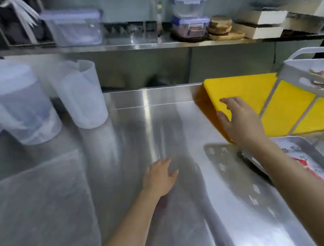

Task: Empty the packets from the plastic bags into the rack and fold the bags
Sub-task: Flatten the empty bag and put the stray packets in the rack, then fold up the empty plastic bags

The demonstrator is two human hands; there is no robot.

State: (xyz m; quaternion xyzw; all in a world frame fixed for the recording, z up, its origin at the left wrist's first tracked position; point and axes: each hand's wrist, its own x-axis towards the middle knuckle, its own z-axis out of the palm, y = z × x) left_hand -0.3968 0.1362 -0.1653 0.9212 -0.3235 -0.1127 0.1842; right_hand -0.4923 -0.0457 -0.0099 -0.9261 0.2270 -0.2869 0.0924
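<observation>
A clear plastic bag (238, 190) with faint printed marks lies flat on the steel counter (156, 111), right of centre. My left hand (159, 176) rests open, palm down, on the counter just left of it. My right hand (240, 120) is spread over the near corner of a yellow board (251, 88), fingers apart, thumb at its edge. A white rack (296, 71) with packets inside stands on the yellow board at the far right. A steel tray (318, 153) at the right holds red-and-white packets (304, 167), partly hidden by my right forearm.
Two translucent plastic jugs (20, 106) (83, 94) stand at the back left. A frosted cutting board (40, 210) lies at the front left. A steel shelf (131, 45) above the counter carries lidded containers, wooden discs and boxes.
</observation>
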